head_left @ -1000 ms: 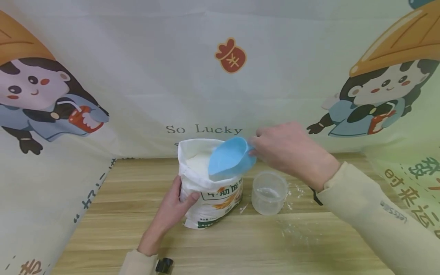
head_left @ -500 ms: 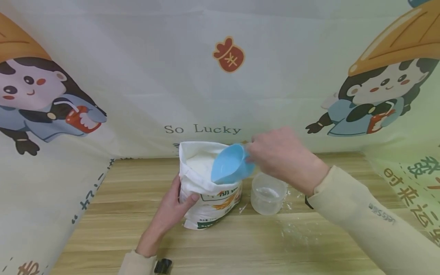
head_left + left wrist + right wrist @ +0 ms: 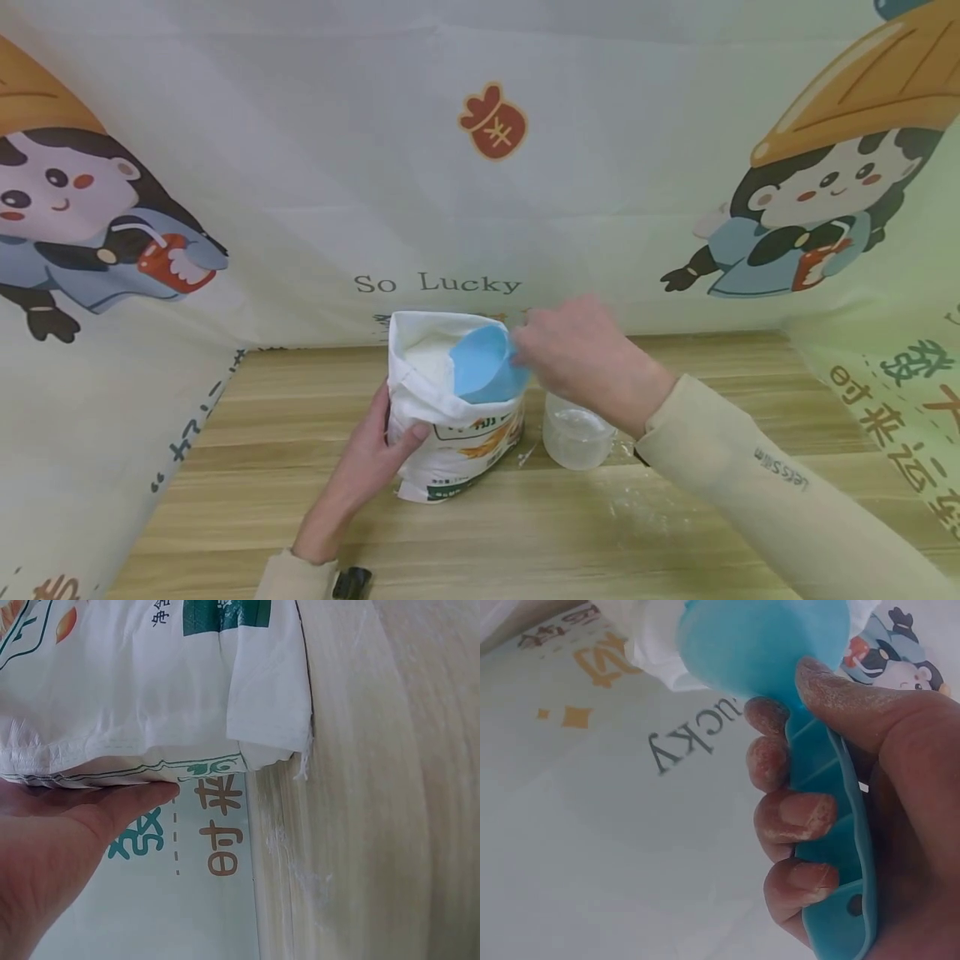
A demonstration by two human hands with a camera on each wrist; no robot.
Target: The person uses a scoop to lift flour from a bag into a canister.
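Observation:
A white printed flour bag (image 3: 450,450) stands open-topped on the table, with white flour (image 3: 429,360) inside. My left hand (image 3: 375,442) grips its left side, thumb on the front and fingers mostly hidden behind. In the left wrist view, the bag (image 3: 150,690) lies against that hand (image 3: 67,832). My right hand (image 3: 581,354) holds a blue scoop (image 3: 483,367), whose bowl is in the bag's mouth at the right rim. Its handle (image 3: 829,802) is wrapped by curled fingers dusted with white powder in the right wrist view.
Just right of the bag is a clear round plastic container (image 3: 577,437), partly hidden by my right hand. White powder is scattered on the wooden table (image 3: 540,533) around it. A printed cloth backdrop (image 3: 345,167) rises behind and at both sides.
My right hand has carried the scoop left and down, deeper into the bag's mouth. The left hand keeps its hold on the bag, and the container stays in place.

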